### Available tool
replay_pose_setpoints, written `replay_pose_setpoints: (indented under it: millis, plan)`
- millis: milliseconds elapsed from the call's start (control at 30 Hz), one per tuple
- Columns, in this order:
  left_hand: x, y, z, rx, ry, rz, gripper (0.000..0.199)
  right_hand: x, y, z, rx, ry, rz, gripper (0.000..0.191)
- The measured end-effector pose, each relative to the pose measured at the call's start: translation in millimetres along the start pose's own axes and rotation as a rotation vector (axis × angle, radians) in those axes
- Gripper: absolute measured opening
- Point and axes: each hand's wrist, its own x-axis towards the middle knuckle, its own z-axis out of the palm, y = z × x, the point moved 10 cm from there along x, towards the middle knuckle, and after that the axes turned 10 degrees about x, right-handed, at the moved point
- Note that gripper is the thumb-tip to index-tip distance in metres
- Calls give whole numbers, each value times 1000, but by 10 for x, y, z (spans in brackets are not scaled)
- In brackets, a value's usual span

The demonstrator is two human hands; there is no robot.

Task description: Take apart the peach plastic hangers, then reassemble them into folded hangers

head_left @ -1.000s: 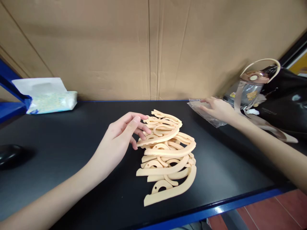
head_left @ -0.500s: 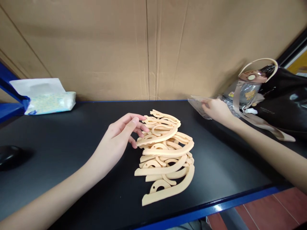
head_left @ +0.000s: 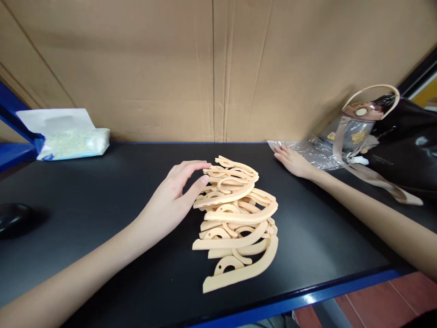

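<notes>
Beige folding hangers, folded up, lie overlapping in a row down the middle of the black table. At the left side of the row's far end is my left hand, its thumb and index finger apart, their tips at the hanger ends. Its other fingers are mostly hidden behind the thumb, and no hanger is lifted. My right hand lies flat, fingers stretched out, on a crinkled clear plastic bag near the back right.
A clear bottle with a handle and strap stands behind the bag, beside a black leather bag. A tissue pack sits at the back left. A black mouse rests at the left edge. Cardboard walls off the table's back.
My right hand has gone from pinching the bag's raised edge to lying flat on it, and the bag lies lower. My left thumb has dropped nearer the hangers, which stay in place.
</notes>
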Motion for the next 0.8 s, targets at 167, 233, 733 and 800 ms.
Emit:
replay_pose_setpoints:
  millis: [167,233,733,800]
  plan:
    - [53,-171,220,75,-119,20,57,-65,-226,-285,44,100,-23,57]
    - [71,-214,302,80,-185,17,62,-69,-482,-458,79,129,-67,56]
    - [146,-163,141,-38,-107,-27,45,-7,-1544,-403,352,-98,-161,26]
    - [249,-150,67,-72,-58,-73,44,56,-1476,-651,396,15,-136,28]
